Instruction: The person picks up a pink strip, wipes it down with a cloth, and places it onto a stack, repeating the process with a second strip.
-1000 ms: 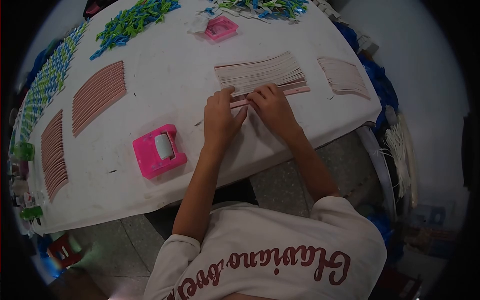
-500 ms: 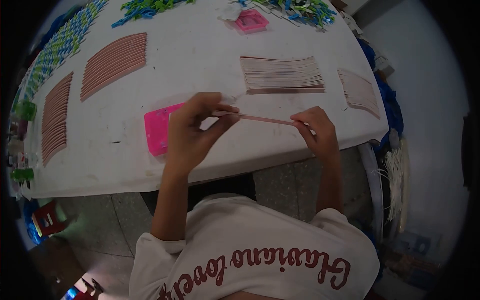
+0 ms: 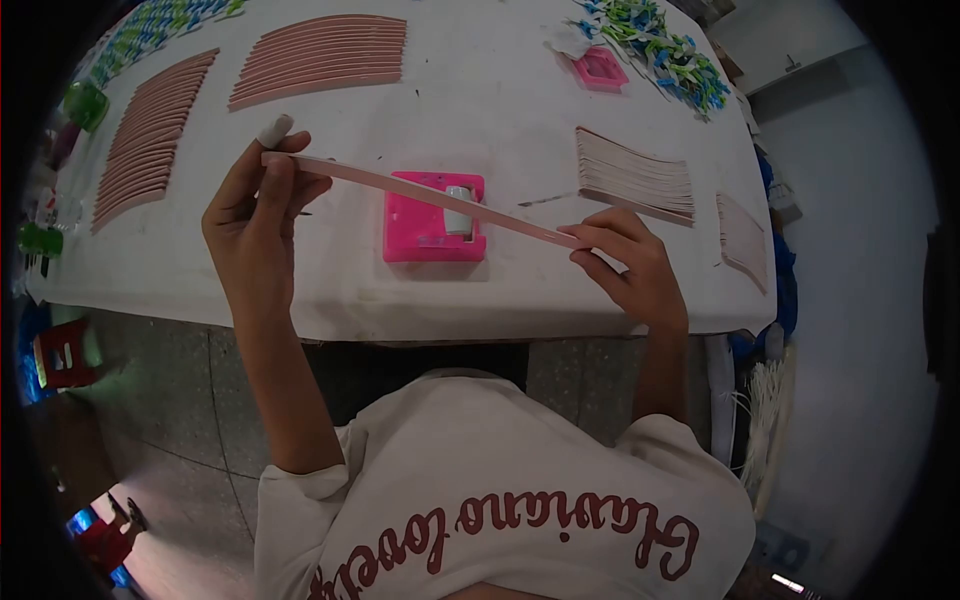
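A long, narrow pink strip (image 3: 400, 188) is stretched between my two hands above the table, slanting down to the right. My left hand (image 3: 258, 210) pinches its left end, and a whitish cover (image 3: 275, 131) sits on one fingertip. At the other end, my right hand (image 3: 632, 265) grips the strip between thumb and fingers. Below the strip lies a bright pink plastic box (image 3: 415, 225) holding a pale cylinder (image 3: 458, 212), partly hidden by the strip. A thin, pointed tool (image 3: 548, 200) rests on the cloth near my right hand.
Rows of pink strips (image 3: 320, 60) and more strips (image 3: 155, 140) lie at left. Paler strips (image 3: 635, 175) and a smaller group (image 3: 742, 240) are at right. A small pink tray (image 3: 600, 68) stands near blue-green-white pieces (image 3: 665, 60). Green-topped containers (image 3: 85, 106) line the left edge.
My left hand has moved left and up, away from the right hand, so more of the strip shows. The pink box is now uncovered. The view has shifted.
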The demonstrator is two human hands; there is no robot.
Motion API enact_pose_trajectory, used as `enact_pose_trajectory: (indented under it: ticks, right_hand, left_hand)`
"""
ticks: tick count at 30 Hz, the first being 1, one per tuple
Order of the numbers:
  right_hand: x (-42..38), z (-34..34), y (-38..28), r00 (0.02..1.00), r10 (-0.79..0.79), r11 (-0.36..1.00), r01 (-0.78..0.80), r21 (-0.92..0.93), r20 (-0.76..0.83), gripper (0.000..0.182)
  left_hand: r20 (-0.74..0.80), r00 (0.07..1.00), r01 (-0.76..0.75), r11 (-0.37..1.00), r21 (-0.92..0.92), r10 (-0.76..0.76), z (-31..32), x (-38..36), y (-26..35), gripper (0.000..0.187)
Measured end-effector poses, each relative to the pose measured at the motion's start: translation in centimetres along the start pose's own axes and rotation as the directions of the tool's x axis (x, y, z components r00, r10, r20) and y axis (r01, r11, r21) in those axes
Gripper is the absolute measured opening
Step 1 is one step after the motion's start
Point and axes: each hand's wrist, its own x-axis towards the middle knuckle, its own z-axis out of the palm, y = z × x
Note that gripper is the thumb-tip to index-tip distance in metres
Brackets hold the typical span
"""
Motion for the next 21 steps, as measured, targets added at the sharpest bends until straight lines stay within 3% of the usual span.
enact_pose_trajectory:
  ticks: [3, 5, 7, 8, 10, 11, 13, 14, 15, 16, 17, 19, 21]
  right_hand:
    - [2.3, 1.4, -0.4, 1.000, 0.023, 0.983, -0.021, -0.183, 0.011, 0.025]
    - [3.9, 2.7, -1.0, 0.998, 0.052, 0.979, -0.055, -0.196, -0.019, 0.023]
    - [5.0, 3.4, -1.7, 0.997, 0.068, 0.975, -0.076, -0.210, -0.045, 0.022]
    - [5.5, 3.7, -2.0, 0.995, 0.097, 0.977, -0.102, -0.189, -0.035, 0.022]
    - [6.3, 4.1, -2.4, 0.992, 0.123, 0.977, -0.123, -0.172, -0.012, 0.022]
    - [6.6, 4.1, -2.3, 0.994, 0.102, 0.976, -0.094, -0.195, 0.030, 0.022]
    - [7.2, 4.3, -2.2, 0.993, 0.085, 0.973, -0.064, -0.221, 0.085, 0.022]
    - [7.4, 4.5, -2.0, 0.993, 0.025, 0.970, 0.004, -0.244, 0.115, 0.023]
    - [7.6, 4.6, -2.0, 0.989, -0.035, 0.961, 0.073, -0.265, 0.145, 0.024]
    - [7.7, 4.8, -2.2, 0.987, -0.034, 0.961, 0.075, -0.268, 0.156, 0.024]
    - [8.0, 5.1, -2.3, 0.986, -0.030, 0.965, 0.072, -0.251, 0.165, 0.026]
    - [8.4, 5.7, -2.4, 0.982, -0.029, 0.969, 0.074, -0.236, 0.186, 0.028]
    - [8.5, 6.3, -2.0, 0.983, -0.085, 0.976, 0.115, -0.187, 0.161, 0.030]
  left_hand:
    - [0.027, 0.997, -0.078, 0.985, 0.155, 0.074, -2.3, 1.6, 1.3, 0.026]
    - [0.049, 0.992, -0.125, 0.962, 0.242, 0.116, -3.6, 2.8, 2.1, 0.025]
    - [0.209, 0.955, -0.272, 0.907, 0.321, 0.212, -4.5, 4.1, 3.0, 0.025]
    - [0.190, 0.958, -0.267, 0.910, 0.318, 0.214, -4.9, 4.8, 3.4, 0.025]
    - [0.350, 0.894, -0.377, 0.891, 0.251, 0.280, -5.8, 6.0, 4.0, 0.020]
    - [0.337, 0.899, -0.372, 0.894, 0.250, 0.279, -5.9, 6.5, 4.7, 0.020]
    - [0.628, 0.613, -0.696, 0.704, 0.141, 0.480, -6.2, 7.3, 5.8, 0.022]
    - [0.620, 0.622, -0.690, 0.710, 0.144, 0.479, -6.8, 7.6, 5.7, 0.022]
    - [0.627, 0.644, -0.713, 0.641, 0.284, 0.438, -7.7, 7.8, 5.5, 0.023]
    - [0.629, 0.669, -0.720, 0.555, 0.416, 0.397, -8.3, 8.0, 5.5, 0.024]
    - [0.621, 0.676, -0.715, 0.560, 0.419, 0.398, -8.4, 7.9, 5.9, 0.024]
    - [0.672, 0.698, -0.711, 0.351, 0.609, 0.248, -8.7, 7.5, 6.7, 0.021]
    - [0.658, 0.711, -0.698, 0.361, 0.619, 0.247, -10.0, 7.9, 5.9, 0.021]
